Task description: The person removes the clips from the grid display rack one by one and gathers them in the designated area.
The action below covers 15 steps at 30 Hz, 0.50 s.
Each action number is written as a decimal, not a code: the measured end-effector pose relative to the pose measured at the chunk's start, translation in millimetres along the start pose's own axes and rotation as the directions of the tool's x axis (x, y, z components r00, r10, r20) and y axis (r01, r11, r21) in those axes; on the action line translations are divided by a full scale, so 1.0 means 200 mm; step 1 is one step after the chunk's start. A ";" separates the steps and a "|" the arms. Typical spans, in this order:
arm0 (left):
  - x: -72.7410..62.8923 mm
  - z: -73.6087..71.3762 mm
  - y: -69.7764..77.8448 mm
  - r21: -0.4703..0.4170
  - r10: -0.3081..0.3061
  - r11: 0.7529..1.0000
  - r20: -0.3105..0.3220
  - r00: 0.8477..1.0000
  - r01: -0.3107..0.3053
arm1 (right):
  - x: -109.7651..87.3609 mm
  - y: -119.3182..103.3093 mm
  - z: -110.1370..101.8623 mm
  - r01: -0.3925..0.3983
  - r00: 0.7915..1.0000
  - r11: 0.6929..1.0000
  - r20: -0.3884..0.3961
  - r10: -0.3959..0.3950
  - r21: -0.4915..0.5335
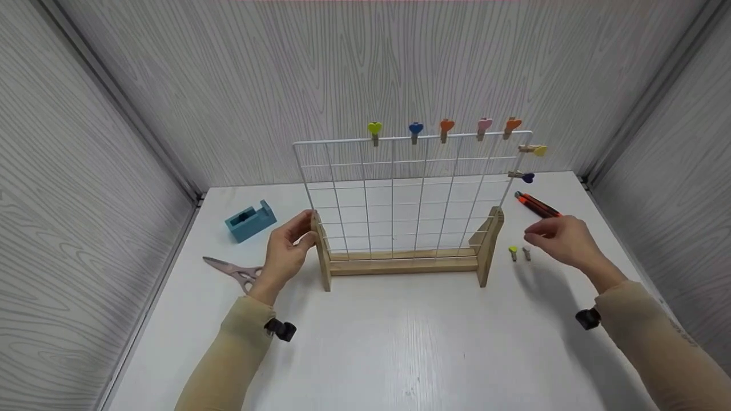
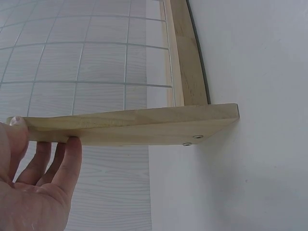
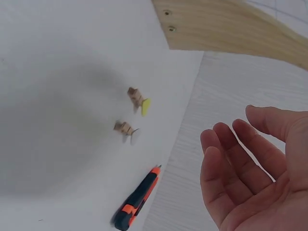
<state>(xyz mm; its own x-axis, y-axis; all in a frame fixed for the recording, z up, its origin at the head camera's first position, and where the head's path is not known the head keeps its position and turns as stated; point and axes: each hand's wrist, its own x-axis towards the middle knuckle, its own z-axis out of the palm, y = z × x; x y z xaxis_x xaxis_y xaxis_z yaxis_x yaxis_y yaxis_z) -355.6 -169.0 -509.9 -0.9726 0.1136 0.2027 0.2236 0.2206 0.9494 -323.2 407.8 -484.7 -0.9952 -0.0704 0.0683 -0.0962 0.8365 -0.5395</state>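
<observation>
A white wire grid stands upright in a wooden stand. My left hand grips the stand's left side board, thumb at its edge and fingertips against its outer face. Heart-topped clothespins are clipped to the grid: several along the top, including a blue one, plus a yellow one and a dark blue one on the right edge. My right hand hovers with loosely bent fingers, holding nothing. Nearest to it lie a yellow-green clothespin and a pale-topped clothespin.
On the left of the white table are a teal tape dispenser and pinkish scissors. A black and orange utility knife lies behind the right hand. Wood-grain panels enclose the back and sides.
</observation>
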 end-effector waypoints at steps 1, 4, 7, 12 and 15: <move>0.00 0.00 0.00 0.000 0.001 1.000 0.000 1.000 -0.001 | -0.02 -0.03 0.00 0.021 1.000 1.000 -0.012 -0.021 0.004; 0.00 0.00 0.00 0.009 -0.001 1.000 -0.001 1.000 0.001 | -0.06 -0.13 0.00 0.093 0.995 0.995 -0.040 -0.093 0.017; 0.00 -0.01 0.01 0.013 -0.007 1.000 -0.005 1.000 0.007 | -0.09 -0.23 0.00 0.180 0.982 0.983 -0.064 -0.178 0.024; -0.01 0.00 0.01 0.021 -0.017 1.000 -0.005 1.000 0.017 | -0.13 -0.40 0.00 0.304 0.949 0.953 -0.094 -0.302 0.009; -0.01 0.00 0.01 0.027 -0.014 1.000 -0.003 1.000 0.015 | -0.14 -0.49 0.00 0.353 0.931 0.936 -0.103 -0.350 0.004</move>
<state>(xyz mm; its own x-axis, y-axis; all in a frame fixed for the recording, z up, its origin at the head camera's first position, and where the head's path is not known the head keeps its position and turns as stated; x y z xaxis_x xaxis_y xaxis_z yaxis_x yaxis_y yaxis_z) -353.2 -168.2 -508.2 -0.9759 0.1076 0.1897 0.2111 0.2483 0.9454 -286.0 327.6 -432.6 -0.8907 -0.3026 0.3393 -0.4411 0.7557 -0.4840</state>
